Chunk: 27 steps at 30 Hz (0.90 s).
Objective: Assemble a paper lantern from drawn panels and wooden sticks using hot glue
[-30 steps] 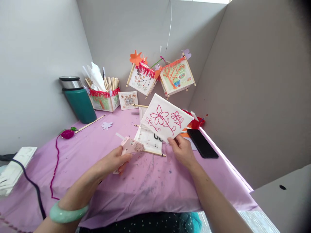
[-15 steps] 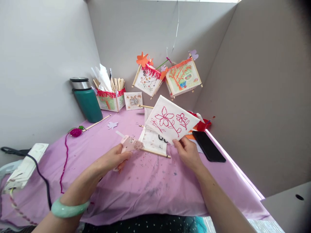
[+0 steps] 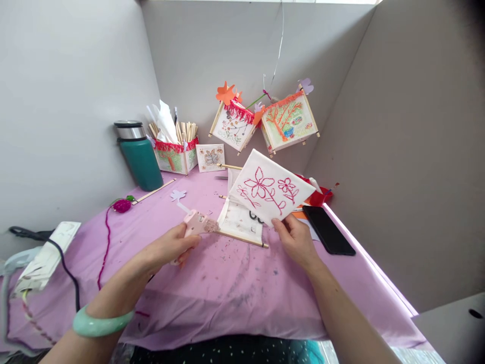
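My left hand is closed round a pink hot glue gun, with a pale glue stick poking out of its back end. The gun's nozzle end is near a white fabric piece that has wooden sticks along its edges and lies on the cloth. In my right hand, a white panel with pink flower outlines is pinched at its lower corner. It is tilted above the fabric and hides part of it. Black loops, perhaps scissor handles, show under the panel.
A green bottle and a decorated box of sticks stand at the back left. Decorated boxes hang ahead. To the right lie a black phone and a red container. Pink yarn and a power strip are left.
The glue gun in my left hand has shifted slightly left, away from the panel. My right hand keeps the panel in nearly the same pose. The whole view has drifted a little.
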Available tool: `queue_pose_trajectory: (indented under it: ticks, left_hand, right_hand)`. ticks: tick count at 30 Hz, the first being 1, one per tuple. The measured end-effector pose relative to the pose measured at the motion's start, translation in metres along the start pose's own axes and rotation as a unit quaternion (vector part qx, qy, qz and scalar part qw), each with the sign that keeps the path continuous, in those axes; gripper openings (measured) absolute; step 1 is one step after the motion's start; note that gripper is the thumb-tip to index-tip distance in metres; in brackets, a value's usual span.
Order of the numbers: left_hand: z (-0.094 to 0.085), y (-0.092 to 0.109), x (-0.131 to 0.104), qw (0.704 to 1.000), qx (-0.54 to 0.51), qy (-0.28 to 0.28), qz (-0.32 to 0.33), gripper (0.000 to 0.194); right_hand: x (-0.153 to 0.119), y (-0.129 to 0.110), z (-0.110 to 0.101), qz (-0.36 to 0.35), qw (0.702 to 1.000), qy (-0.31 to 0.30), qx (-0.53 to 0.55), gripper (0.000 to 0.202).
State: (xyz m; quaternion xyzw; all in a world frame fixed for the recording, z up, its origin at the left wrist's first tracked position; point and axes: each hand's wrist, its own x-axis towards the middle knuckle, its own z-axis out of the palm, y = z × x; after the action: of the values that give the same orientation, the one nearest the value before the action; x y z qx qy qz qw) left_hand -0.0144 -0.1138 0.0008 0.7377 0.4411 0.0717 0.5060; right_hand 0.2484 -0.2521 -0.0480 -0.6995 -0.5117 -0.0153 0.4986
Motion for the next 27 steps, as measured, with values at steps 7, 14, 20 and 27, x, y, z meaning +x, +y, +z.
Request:
queue_pose_trajectory:
  ticks: [7, 14, 20, 27]
  left_hand:
    - [-0.007, 0.0, 0.001, 1.0, 0.029, -0.001, -0.009, 0.024]
    - [-0.011, 0.005, -0.002, 0.999, 0.039, -0.008, -0.005, 0.022]
    - [-0.012, 0.004, -0.003, 0.999, 0.037, -0.006, -0.006, 0.023]
    - [-0.013, 0.0, -0.001, 0.998, 0.054, -0.005, -0.01, 0.024]
  right_hand:
    - [0.002, -0.002, 0.0, -0.004, 1.0, 0.003, -0.003, 0.024]
    - [0.001, -0.002, -0.001, -0.019, 1.0, 0.005, -0.005, 0.024]
    - [0.001, -0.003, 0.0, -0.018, 1.0, 0.006, -0.011, 0.025]
    - [0.001, -0.003, 0.0, -0.022, 1.0, 0.003, -0.011, 0.024]
